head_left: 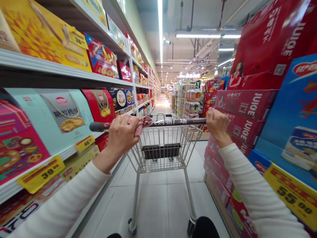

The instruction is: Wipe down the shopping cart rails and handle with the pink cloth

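A metal shopping cart (163, 142) stands straight ahead of me in a shop aisle. Across its near side runs a dark handlebar (173, 122) with white lettering. My left hand (123, 132) is closed around the bar's left part, with a pink cloth (143, 125) bunched between the hand and the bar. At the bar's right end my right hand (218, 122) is wrapped in a fist, its fingertips turned away from view. A black panel (161, 151) is fixed inside the wire basket.
Shelves (109, 79) of boxed gift packs line the left side, with yellow price tags (41, 173). Close on the right rise stacked red boxes (245, 102) and a blue box (292, 122). Pale floor tiles (158, 198) lead down the aisle past more stacked goods (190, 99).
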A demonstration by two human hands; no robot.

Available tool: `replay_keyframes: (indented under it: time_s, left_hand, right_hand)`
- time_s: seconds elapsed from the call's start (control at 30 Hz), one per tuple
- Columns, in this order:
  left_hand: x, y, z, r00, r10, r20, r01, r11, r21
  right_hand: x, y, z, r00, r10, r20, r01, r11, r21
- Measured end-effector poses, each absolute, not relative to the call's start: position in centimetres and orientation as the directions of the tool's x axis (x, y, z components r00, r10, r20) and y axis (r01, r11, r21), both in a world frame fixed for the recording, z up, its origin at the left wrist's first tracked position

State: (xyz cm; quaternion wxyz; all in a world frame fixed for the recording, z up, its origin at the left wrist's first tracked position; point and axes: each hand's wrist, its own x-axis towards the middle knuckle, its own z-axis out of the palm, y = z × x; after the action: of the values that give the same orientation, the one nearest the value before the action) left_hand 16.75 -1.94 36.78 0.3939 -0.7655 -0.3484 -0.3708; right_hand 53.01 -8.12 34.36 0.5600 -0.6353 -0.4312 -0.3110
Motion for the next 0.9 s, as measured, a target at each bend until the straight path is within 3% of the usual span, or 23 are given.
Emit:
replay_keyframes:
  time_s: [0.07,0.1,0.2,0.37,0.47,0.57,0.67,0.8,0.9]
  left_hand:
    - [18.4,-2.4,35.8,0.443,0.173,0.88,0.843,-0.414,-0.343]
    - [19.5,-2.6,35.2,0.433,0.132,0.892,0.843,-0.41,-0.349]
    - [23.3,-3.3,33.6,0.456,-0.003,0.89,0.788,-0.463,-0.405]
    - [27.2,-2.8,32.1,0.544,-0.22,0.81,0.628,-0.533,-0.567]
    - [26.2,-1.8,32.6,0.557,-0.244,0.794,0.599,-0.545,-0.587]
    - [23.5,-1.2,34.0,0.552,-0.139,0.822,0.603,-0.615,-0.509]
    - [20.6,-1.4,36.5,0.542,0.125,0.831,0.683,-0.641,-0.35]
    - [17.0,-1.3,40.9,0.475,0.578,0.663,0.815,-0.573,-0.084]
    - [15.0,-1.1,43.1,0.445,0.703,0.555,0.827,-0.56,0.045]
  right_hand:
    - [50.8,-8.0,34.6,0.402,0.235,0.885,0.907,-0.233,-0.35]
    - [49.5,-7.8,34.6,0.372,0.265,0.89,0.913,-0.275,-0.3]
    - [46.2,-6.7,34.3,0.208,0.323,0.923,0.966,-0.219,-0.14]
    - [46.0,-5.2,33.5,0.088,0.233,0.969,0.984,-0.169,-0.049]
    - [47.4,-4.8,33.3,0.018,0.215,0.976,0.989,-0.145,0.014]
    - [48.7,-4.4,33.2,0.022,0.203,0.979,0.991,-0.133,0.005]
    - [49.5,-4.1,33.2,0.064,0.206,0.977,0.993,-0.114,-0.041]
    - [50.7,-3.8,33.2,0.073,0.225,0.972,0.993,-0.107,-0.05]
    - [51.4,-3.8,33.1,0.073,0.226,0.971,0.992,-0.112,-0.049]
